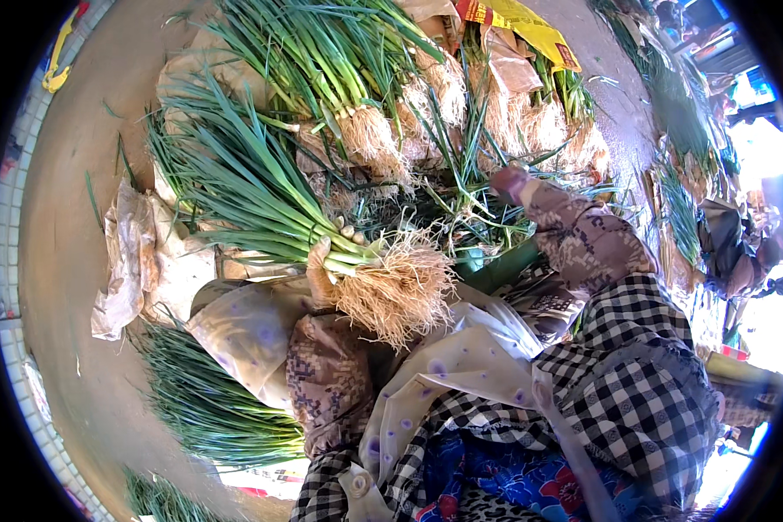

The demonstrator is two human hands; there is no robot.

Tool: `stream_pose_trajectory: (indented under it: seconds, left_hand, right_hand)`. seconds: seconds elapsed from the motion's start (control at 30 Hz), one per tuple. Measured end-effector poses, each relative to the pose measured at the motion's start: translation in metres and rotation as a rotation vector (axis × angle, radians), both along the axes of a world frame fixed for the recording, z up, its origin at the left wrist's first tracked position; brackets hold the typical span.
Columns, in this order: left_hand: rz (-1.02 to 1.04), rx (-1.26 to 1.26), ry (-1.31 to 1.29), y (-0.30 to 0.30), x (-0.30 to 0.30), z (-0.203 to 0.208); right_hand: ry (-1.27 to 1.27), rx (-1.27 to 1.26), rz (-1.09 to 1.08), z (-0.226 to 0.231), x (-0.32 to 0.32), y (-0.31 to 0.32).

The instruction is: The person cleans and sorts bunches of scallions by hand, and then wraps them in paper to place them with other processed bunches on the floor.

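Note:
My left hand (319,271) is closed round a thick bunch of green onions (296,217). Their long green leaves fan toward the upper left, and the pale, shaggy roots (396,287) hang over my lap. Several small white bulb ends show just above my fingers. My right hand (511,184) reaches out to the right, over a heap of loose green onions (461,209). Its fingers look curled and point downward. Whatever they hold, if anything, is hidden beneath the hand. Both forearms are covered by brown camouflage-patterned sleeves.
Beyond my hands lie bundled green onions (339,70), some wrapped in brown paper, near a yellow and red bag (531,30). More bunches (209,391) lie at my left beside crumpled paper (130,261). A clear spotted plastic sheet (444,365) covers my lap. Tiles edge the floor at far left.

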State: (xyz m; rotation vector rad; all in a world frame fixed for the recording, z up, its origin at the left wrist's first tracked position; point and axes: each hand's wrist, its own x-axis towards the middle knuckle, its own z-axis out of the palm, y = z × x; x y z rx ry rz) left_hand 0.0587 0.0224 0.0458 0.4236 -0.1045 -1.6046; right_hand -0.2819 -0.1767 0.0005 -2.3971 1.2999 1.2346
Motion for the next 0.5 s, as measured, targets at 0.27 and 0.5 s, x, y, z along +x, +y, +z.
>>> stream_pose_trajectory:
  seconds: [0.27,0.5]
  left_hand:
    - [-0.017,0.034,0.032,-0.011,-0.015,-0.012]
    - [0.043,0.033,0.056,0.004,-0.006,-0.003]
  right_hand:
    - [-1.221,-0.439,-0.414,0.010,0.164,-0.045]
    - [-1.549,0.355,-0.906,0.086,0.178,-0.056]
